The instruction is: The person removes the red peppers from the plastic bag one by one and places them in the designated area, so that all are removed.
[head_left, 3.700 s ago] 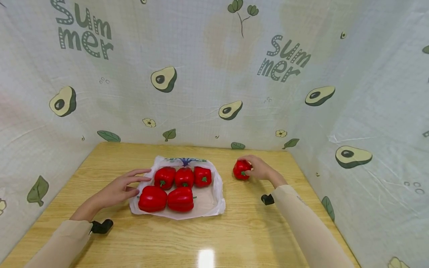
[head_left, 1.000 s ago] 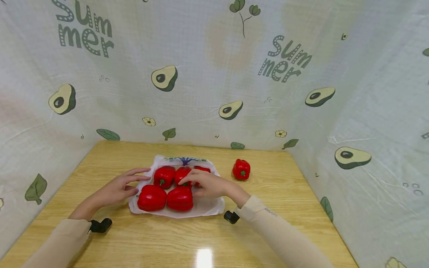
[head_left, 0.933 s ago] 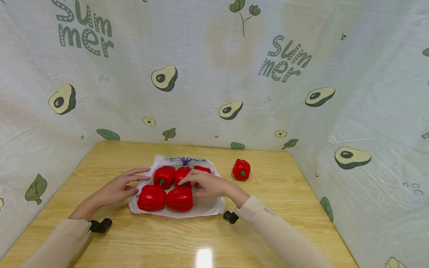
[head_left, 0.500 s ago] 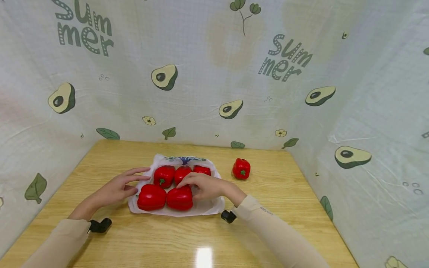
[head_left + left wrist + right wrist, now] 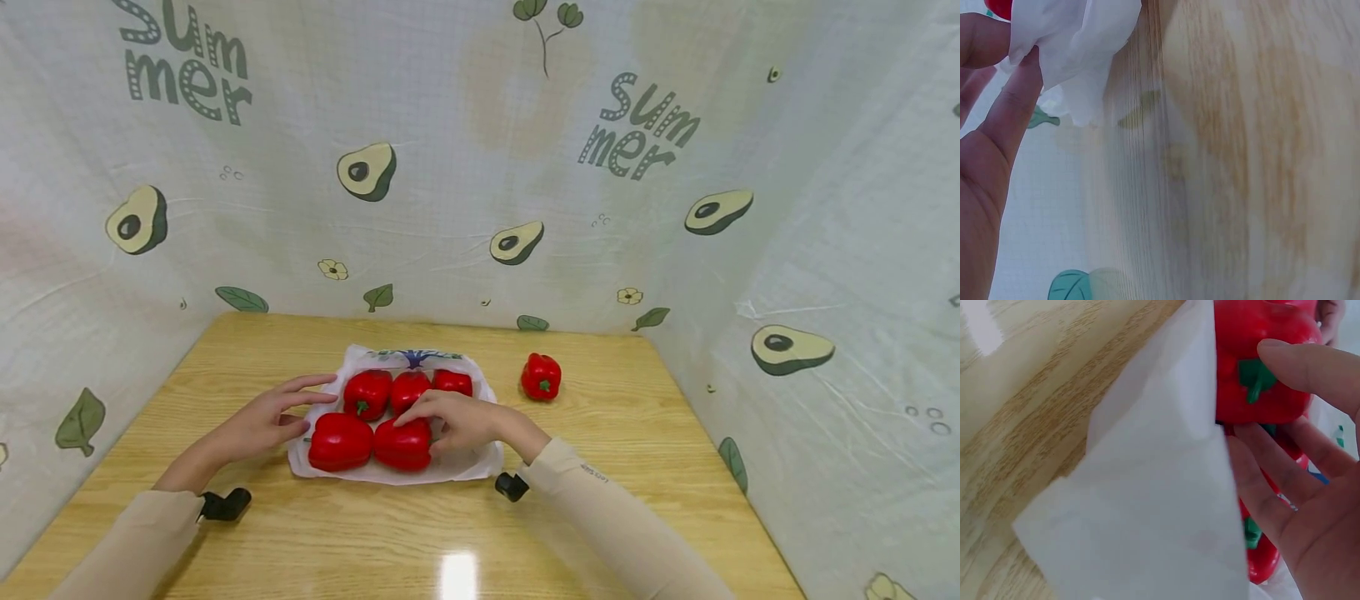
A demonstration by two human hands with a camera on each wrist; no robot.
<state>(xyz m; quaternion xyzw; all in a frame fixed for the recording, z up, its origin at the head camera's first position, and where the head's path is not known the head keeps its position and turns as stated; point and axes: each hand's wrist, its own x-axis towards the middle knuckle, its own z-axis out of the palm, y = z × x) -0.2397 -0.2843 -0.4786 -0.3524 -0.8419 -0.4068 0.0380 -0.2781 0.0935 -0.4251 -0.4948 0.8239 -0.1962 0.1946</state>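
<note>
Several red bell peppers lie in two rows in an open white paper-like wrapper with a blue tree print (image 5: 480,467). My right hand (image 5: 467,419) grips the near row's right-hand bell pepper (image 5: 402,446). In the right wrist view its thumb (image 5: 1300,365) presses beside that pepper's green stem (image 5: 1256,381), with fingers along the side. My left hand (image 5: 258,427) rests at the wrapper's left edge, fingers extended and spread. In the left wrist view its fingertips touch the white wrapper (image 5: 1072,50). The back-row peppers (image 5: 367,393) are partly hidden behind the near row and my right hand.
A single red bell pepper (image 5: 541,377) stands on the wooden table (image 5: 337,533), right of the wrapper. A cloth printed with avocados (image 5: 517,244) hangs behind and along both sides. Black wrist cameras sit below each hand, the right one (image 5: 512,486) close to the wrapper's corner.
My right hand let go of the lone bell pepper on the right, then moved left into the wrapper. Lately it has shifted slightly towards the near-row pepper. My left hand stays put.
</note>
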